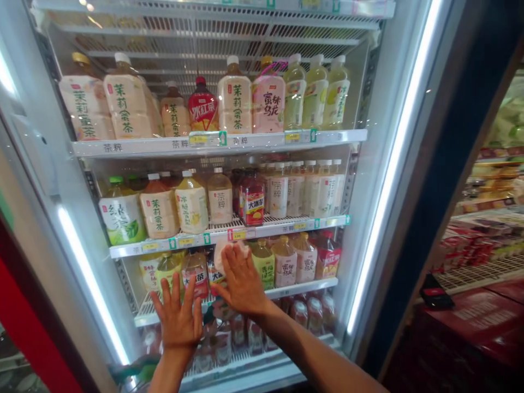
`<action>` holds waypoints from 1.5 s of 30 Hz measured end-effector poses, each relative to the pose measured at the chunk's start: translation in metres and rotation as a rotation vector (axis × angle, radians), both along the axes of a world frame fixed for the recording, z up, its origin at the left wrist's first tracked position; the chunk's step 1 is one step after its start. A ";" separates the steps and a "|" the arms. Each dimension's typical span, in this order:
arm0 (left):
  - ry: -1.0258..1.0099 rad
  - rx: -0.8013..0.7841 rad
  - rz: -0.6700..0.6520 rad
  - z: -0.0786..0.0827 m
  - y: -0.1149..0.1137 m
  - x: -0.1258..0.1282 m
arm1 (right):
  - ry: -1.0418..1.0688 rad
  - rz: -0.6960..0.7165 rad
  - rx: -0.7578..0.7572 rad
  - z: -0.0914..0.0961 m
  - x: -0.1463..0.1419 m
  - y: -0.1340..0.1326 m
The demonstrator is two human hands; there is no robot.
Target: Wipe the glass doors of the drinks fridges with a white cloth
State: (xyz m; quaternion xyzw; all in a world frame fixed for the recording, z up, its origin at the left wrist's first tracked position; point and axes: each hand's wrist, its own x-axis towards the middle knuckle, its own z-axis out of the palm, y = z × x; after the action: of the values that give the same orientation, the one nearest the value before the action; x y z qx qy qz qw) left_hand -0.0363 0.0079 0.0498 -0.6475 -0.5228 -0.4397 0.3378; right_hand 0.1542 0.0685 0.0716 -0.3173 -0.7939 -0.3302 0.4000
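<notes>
I face an open drinks cooler with several wire shelves of bottled tea. My left hand [177,315] is open, fingers spread, held in front of the third shelf [303,287] near a red-labelled bottle [195,274]. My right hand [242,278] reaches to the same shelf, its fingers curved over a bottle with a pale label [221,255] among the yellow-capped bottles. A yellow-green bottle [264,263] stands just right of that hand. Whether the right hand grips the bottle or only rests on it is unclear.
The upper shelves carry big tea bottles [126,103] and a red can-like bottle [251,203]. The cooler door [33,229] stands open at the left. A lit door frame [393,174] borders the right. Shop shelving and red boxes [475,316] stand to the right.
</notes>
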 end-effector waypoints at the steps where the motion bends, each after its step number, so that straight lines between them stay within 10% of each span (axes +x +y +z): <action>1: -0.007 0.012 -0.001 0.003 0.001 -0.003 | -0.080 0.046 0.016 -0.005 -0.002 -0.002; 5: -0.041 0.068 -0.002 0.012 0.002 -0.021 | -0.402 0.210 0.069 -0.009 -0.002 -0.010; 11: -0.088 0.113 0.030 0.012 -0.011 -0.037 | -0.256 0.015 0.055 0.082 -0.023 -0.005; 17: -0.100 0.072 0.021 0.024 -0.019 -0.037 | -0.715 0.248 0.110 0.052 -0.039 -0.011; 23: -0.112 0.051 0.060 0.028 -0.016 -0.050 | -0.323 0.073 0.134 0.098 -0.061 -0.008; 33: -0.159 0.113 0.024 0.034 -0.012 -0.074 | -0.502 0.005 0.251 0.118 -0.108 -0.018; 37: -0.173 0.104 -0.004 0.036 -0.017 -0.071 | -0.927 0.131 0.399 0.118 -0.100 -0.016; 42: -0.141 0.101 -0.038 0.035 -0.019 -0.062 | -0.352 -0.021 0.229 0.132 -0.051 -0.005; 45: -0.081 0.102 -0.055 0.034 -0.018 -0.047 | -0.159 -0.033 0.146 0.096 -0.022 -0.001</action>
State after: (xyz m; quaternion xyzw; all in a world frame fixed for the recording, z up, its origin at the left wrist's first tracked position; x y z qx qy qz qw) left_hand -0.0836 -0.0105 0.0833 -0.6256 -0.4948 -0.5005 0.3366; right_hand 0.1327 0.0677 0.1677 -0.2731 -0.7916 -0.4179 0.3524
